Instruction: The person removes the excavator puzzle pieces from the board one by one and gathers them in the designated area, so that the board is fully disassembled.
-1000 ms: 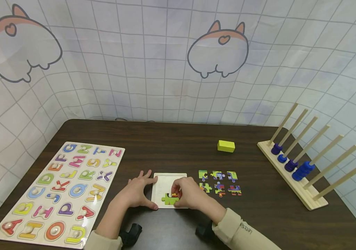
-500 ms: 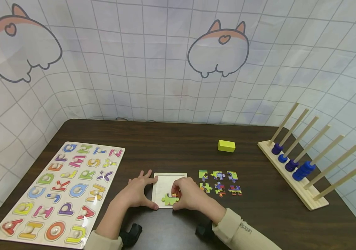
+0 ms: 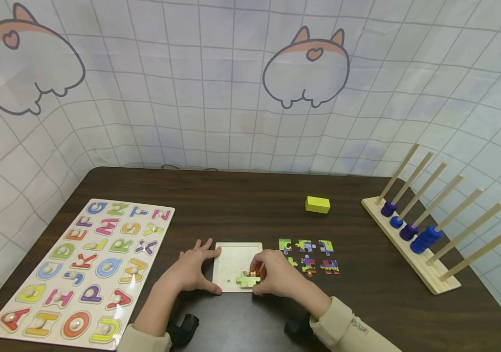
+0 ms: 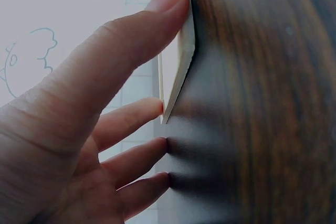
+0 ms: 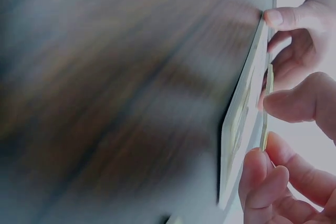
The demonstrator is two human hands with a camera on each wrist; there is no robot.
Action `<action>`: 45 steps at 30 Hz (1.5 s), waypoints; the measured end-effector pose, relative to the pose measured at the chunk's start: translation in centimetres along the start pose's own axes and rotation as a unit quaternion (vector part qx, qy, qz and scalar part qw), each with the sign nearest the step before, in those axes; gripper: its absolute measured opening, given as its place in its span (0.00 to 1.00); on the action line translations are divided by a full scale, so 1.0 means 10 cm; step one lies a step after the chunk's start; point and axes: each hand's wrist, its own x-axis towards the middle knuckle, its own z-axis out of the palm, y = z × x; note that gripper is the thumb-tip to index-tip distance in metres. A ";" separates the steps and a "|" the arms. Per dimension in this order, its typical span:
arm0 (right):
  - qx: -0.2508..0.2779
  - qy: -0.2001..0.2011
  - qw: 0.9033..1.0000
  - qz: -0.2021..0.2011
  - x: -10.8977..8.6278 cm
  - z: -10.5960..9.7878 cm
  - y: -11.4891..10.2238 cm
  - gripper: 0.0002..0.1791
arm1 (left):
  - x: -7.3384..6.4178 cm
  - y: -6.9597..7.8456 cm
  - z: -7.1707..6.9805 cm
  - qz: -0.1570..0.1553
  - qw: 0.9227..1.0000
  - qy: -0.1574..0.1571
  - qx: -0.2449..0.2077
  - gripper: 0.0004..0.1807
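My right hand point(image 3: 276, 274) pinches a green jigsaw puzzle piece point(image 3: 246, 281) with a red and yellow upper edge, over the lower right of a pale square puzzle tray point(image 3: 232, 259). The right wrist view shows the piece point(image 5: 270, 80) slightly off the tray's surface, thumb on one face and fingers on the other. My left hand point(image 3: 193, 269) is spread along the tray's left side, thumb at the near corner and index finger near the far one. In the left wrist view the thumb point(image 4: 142, 30) lies on the tray's edge; the other fingertips reach down beside it.
Several loose puzzle pieces point(image 3: 307, 264) lie in two rows right of the tray. Behind them sits a yellow block point(image 3: 317, 205). A wooden peg stand point(image 3: 413, 247) with blue rings stands far right. A letter board point(image 3: 78, 274) with knobbed letters lies left.
My right hand has shifted right with the puzzle piece, uncovering a small spot on the tray and partly covering a loose green piece. My left hand stays in place.
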 end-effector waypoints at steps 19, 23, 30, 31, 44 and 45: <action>-0.011 0.044 0.998 0.037 -0.39 -0.28 0.33 0.14 | -0.01 0.00 0.01 0.001 1.000 0.001 -0.005 0.50; -0.021 0.053 0.997 0.042 -0.48 -0.34 0.41 0.14 | -0.01 0.00 0.01 -0.001 1.000 0.000 -0.005 0.50; -0.019 0.057 0.997 0.048 -0.64 -0.43 0.52 0.13 | -0.01 0.01 0.00 -0.003 1.000 -0.003 -0.001 0.50; -0.021 0.057 0.997 0.049 -0.66 -0.44 0.53 0.14 | -0.01 0.01 0.00 -0.003 1.000 -0.002 0.000 0.50; -0.029 0.039 0.995 0.083 -0.82 -0.52 0.65 0.15 | -0.01 0.00 0.00 -0.003 1.000 -0.002 0.000 0.50; -0.029 0.038 0.995 0.083 -0.83 -0.52 0.65 0.15 | -0.01 0.00 0.01 -0.003 1.000 -0.002 0.000 0.50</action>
